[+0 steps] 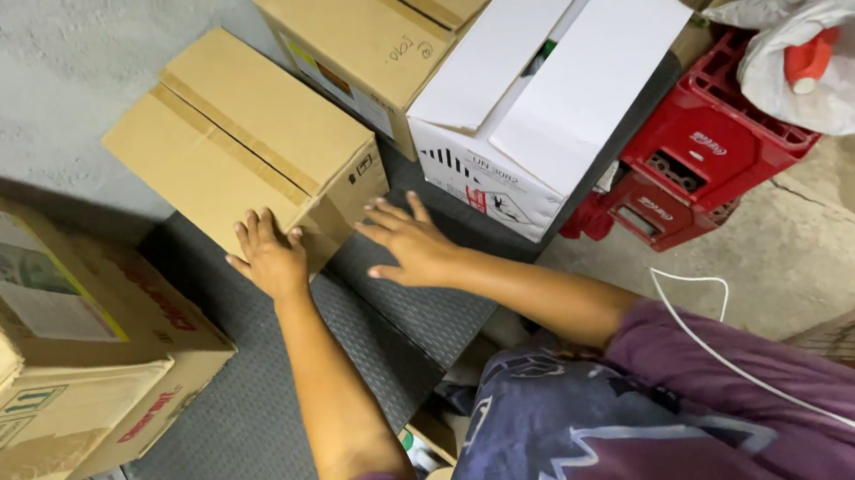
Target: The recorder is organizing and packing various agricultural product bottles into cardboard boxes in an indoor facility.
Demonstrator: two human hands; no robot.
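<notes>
Both hands were spread flat, fingers apart, holding nothing. The left hand [270,257] pressed its palm against the near end of a plain brown cardboard box sealed with tape along its top [240,143], fingertips reaching up to the box's edge. The right hand [410,243] lay open just beside that box's near right corner, fingers pointing toward it, though I could not tell whether they touched the cardboard. The box sat on a dark grey ribbed metal platform [392,313] that ran beneath both hands. Beyond the right hand stood a white cardboard box with loose top flaps [548,91], and behind the two a second brown carton [373,33]. Further right of the right hand sat a red plastic bottle crate [703,161] with a white plastic bag [837,71] on it. Left of the left hand stood stacked printed brown cartons [55,356].
</notes>
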